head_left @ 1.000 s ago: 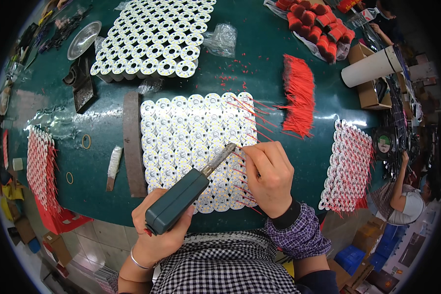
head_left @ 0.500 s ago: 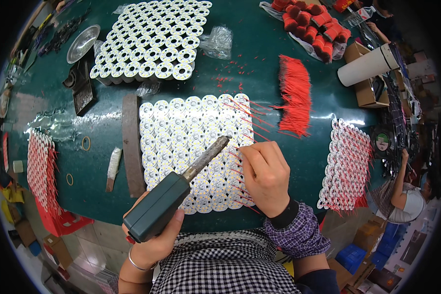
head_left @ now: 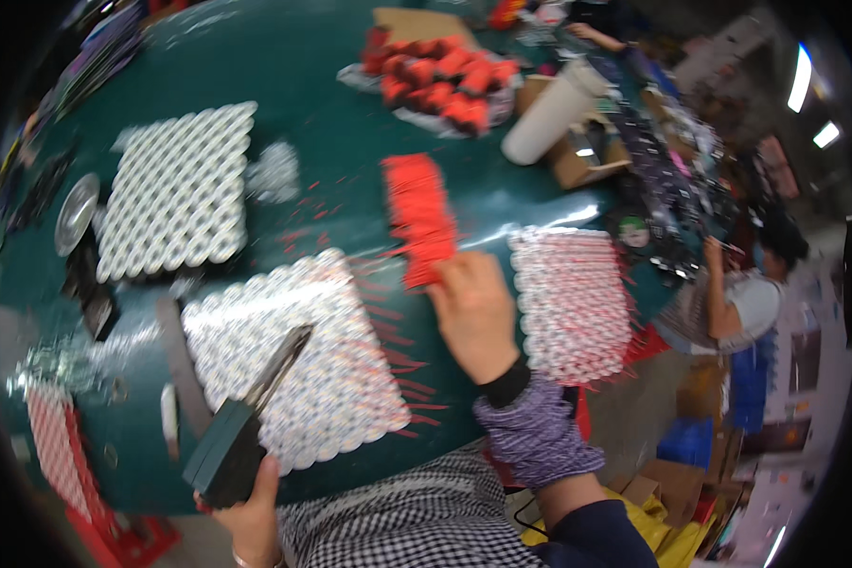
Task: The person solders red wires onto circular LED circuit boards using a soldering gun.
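A dark green soldering gun [head_left: 225,456] with a long metal tip is gripped in my left hand [head_left: 248,516]. Its tip lies over a panel of round white circuit boards [head_left: 336,379] that has thin red wires [head_left: 402,362] sticking out along its right edge. My right hand [head_left: 478,308] is at the near end of a pile of cut red wires [head_left: 417,204], fingers curled together against it. Blur and the fingers themselves hide whether a wire is pinched. To the right lies another board panel [head_left: 570,298] covered in red wires.
A stack of bare board panels [head_left: 180,189] stands far left, near a metal dish [head_left: 76,216]. A curved dark bar [head_left: 182,364] borders the working panel. Beyond are red wire bundles [head_left: 445,80], a white tumbler [head_left: 554,109] and an open carton [head_left: 587,156]. Another person [head_left: 729,293] sits at right.
My right hand has left the panel's right edge and moved to the red wire pile. The view has turned right, and the soldering gun's tip has drawn back from the panel's right edge.
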`<state>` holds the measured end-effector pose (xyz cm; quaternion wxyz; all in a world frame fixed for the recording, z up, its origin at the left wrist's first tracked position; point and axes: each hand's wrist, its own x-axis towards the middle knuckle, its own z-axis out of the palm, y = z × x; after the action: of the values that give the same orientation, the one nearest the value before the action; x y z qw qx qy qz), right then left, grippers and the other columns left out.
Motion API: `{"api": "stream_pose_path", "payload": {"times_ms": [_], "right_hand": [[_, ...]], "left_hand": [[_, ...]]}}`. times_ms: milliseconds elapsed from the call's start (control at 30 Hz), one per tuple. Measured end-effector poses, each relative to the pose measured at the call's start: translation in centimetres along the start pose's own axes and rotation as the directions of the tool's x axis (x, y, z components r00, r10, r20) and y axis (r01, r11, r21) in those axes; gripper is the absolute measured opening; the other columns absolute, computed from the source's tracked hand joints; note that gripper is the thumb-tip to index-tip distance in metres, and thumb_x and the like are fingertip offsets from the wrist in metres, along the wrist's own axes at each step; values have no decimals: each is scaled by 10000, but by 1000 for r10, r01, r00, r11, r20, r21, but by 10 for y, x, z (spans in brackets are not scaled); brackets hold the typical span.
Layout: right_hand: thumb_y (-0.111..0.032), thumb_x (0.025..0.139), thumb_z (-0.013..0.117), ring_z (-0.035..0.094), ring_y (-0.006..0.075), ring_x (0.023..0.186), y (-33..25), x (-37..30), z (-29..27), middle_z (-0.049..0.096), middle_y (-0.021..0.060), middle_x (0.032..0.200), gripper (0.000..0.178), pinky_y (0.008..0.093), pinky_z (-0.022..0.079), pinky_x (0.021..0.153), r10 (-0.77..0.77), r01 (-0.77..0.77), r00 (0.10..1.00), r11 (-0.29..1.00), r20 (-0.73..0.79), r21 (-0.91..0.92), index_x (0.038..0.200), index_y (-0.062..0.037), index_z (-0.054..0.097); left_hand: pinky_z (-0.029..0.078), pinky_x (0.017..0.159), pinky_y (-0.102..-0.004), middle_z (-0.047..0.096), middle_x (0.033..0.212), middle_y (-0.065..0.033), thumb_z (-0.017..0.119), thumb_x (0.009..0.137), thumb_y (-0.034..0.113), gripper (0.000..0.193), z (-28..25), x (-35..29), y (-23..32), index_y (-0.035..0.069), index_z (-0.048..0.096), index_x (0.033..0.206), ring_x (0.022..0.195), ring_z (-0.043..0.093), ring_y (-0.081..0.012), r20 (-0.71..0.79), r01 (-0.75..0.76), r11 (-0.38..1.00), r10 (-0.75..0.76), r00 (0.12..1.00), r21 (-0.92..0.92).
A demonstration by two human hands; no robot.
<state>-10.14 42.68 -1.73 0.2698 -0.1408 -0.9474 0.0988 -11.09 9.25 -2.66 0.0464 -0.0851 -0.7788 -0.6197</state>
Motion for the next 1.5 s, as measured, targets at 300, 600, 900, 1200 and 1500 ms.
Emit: {"api": "stream_pose_path", "payload": {"times_ms": [300,600,900,1200,1500], "right_hand": [[-71,775,604,544,251,933,5,-12,34,543,70,926,99,360,457,737,-52,50,999,995,-14,-90,873,-58,605],[-58,794,598,555,227,927,8,-11,32,553,55,915,113,353,449,760,-95,95,995,990,4,-105,907,-61,599],[-79,816,603,546,216,911,16,-7,27,537,49,892,88,341,431,726,-171,172,985,982,9,-84,904,-82,596],[-55,807,604,571,235,883,13,-5,26,554,59,928,146,355,469,725,-167,170,985,984,47,-51,952,-69,598],[-79,829,594,575,222,916,19,-2,23,557,63,910,107,354,479,739,-175,182,981,979,82,-96,935,-72,581]], "left_hand": [[458,568,-259,657,866,-64,761,842,-43,275,0,3,26,-62,688,1107,638,547,-118,-87,274,956,-284,955,-107],[486,567,-264,698,850,-80,790,833,5,258,-2,2,38,-68,715,1069,631,588,-121,-39,293,956,-293,955,-18],[535,564,-269,705,937,-116,822,790,-7,360,-4,1,35,-74,681,1115,656,627,-140,-5,261,964,-261,965,-47],[557,644,-281,702,1009,-127,827,780,-12,431,-7,1,45,-70,655,1171,767,657,-161,-39,227,974,-227,973,-18],[559,669,-299,705,1021,-123,822,787,-7,411,-9,5,42,-72,660,1159,771,658,-171,59,351,931,-347,936,-98]]}}
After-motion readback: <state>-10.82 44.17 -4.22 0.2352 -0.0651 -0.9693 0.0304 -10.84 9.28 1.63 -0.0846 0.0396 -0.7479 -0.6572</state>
